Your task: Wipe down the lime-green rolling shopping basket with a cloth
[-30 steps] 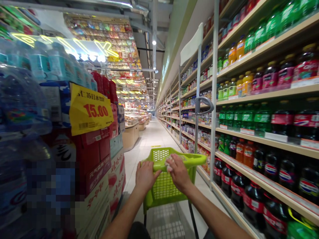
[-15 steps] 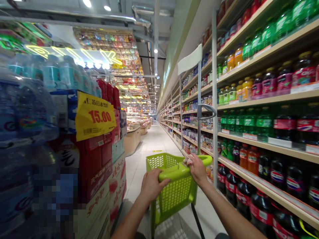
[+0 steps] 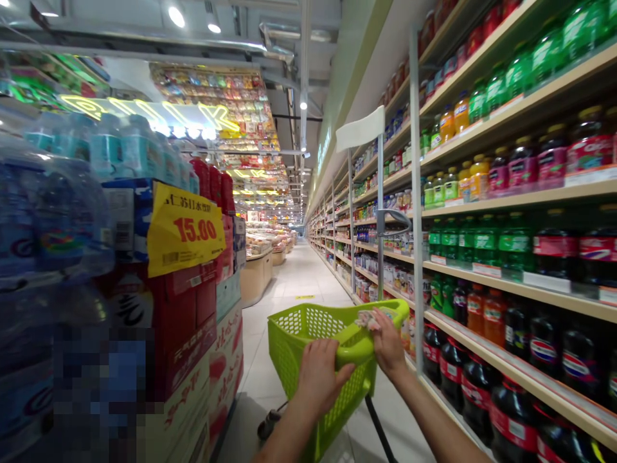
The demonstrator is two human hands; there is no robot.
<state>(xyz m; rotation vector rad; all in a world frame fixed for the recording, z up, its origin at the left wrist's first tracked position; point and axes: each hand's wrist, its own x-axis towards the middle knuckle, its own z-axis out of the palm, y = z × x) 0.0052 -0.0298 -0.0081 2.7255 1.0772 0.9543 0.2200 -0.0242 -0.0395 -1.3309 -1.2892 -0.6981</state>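
A person's two bare hands hold the handle [image 3: 355, 352] of a green shopping cart [image 3: 284, 344]. The left hand [image 3: 321, 370] curls over its near end, thumb along the bar; the right hand [image 3: 386, 341] closes farther along, with a crumpled pale item [image 3: 367, 319] at its fingertips. The cart stands just beyond the grip, angled leftward. Stacked drink packs [image 3: 187, 308] lie left of the hands, bottle shelves [image 3: 491, 270] right. The step in hand seems to be steering; the next move calls for even pressure from both hands, clear of both sides.
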